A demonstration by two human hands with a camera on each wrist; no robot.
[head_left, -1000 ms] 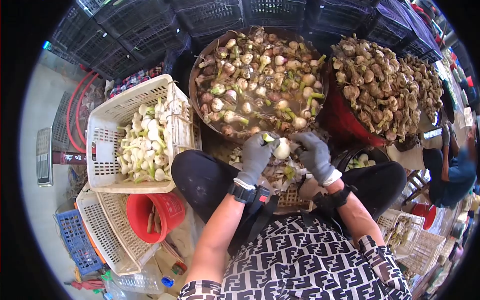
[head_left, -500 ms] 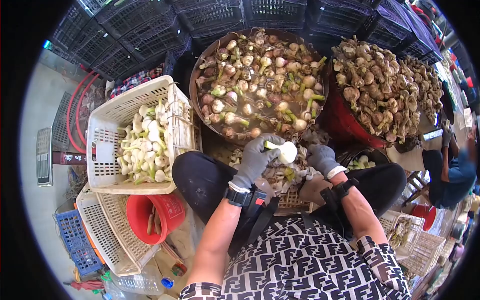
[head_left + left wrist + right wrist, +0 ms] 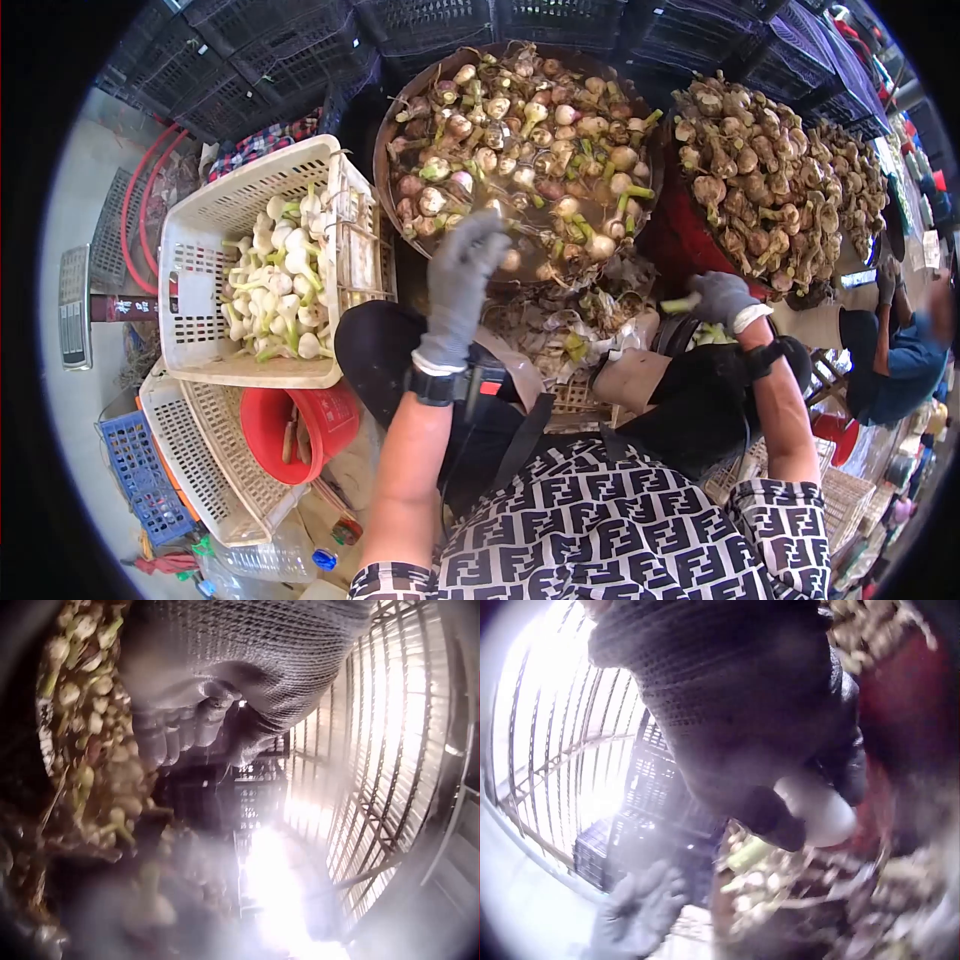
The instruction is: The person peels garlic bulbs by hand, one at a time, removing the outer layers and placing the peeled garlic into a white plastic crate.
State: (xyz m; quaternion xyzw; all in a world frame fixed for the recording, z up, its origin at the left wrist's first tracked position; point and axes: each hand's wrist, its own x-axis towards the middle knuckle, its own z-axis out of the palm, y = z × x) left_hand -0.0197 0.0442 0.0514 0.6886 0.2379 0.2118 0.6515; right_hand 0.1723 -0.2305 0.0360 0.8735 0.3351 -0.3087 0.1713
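Note:
My gloved left hand (image 3: 462, 285) is over the near edge of the round tub (image 3: 382, 165) of wet bulbs, its fingers loosely bent and holding nothing. The left wrist view shows this glove (image 3: 247, 667) beside the bulbs. At the right, my gloved right hand (image 3: 724, 300) pinches a peeled bulb, whose pale green stem (image 3: 680, 304) points left. The white bulb (image 3: 821, 814) shows between thumb and fingers in the right wrist view, partly hidden by the glove. Below that hand is a dark container holding pale green and white pieces (image 3: 708, 336).
A white crate (image 3: 250, 375) of clean bulbs stands at the left, above a red bucket (image 3: 335, 425). Unpeeled bulbs (image 3: 765, 180) are heaped at the right. Peelings (image 3: 560, 340) lie between the knees. Another person (image 3: 905, 345) sits at the far right.
The bulb has passed from my left hand to my right. My left hand has moved up and left to the tub, and my right hand has moved right with the bulb.

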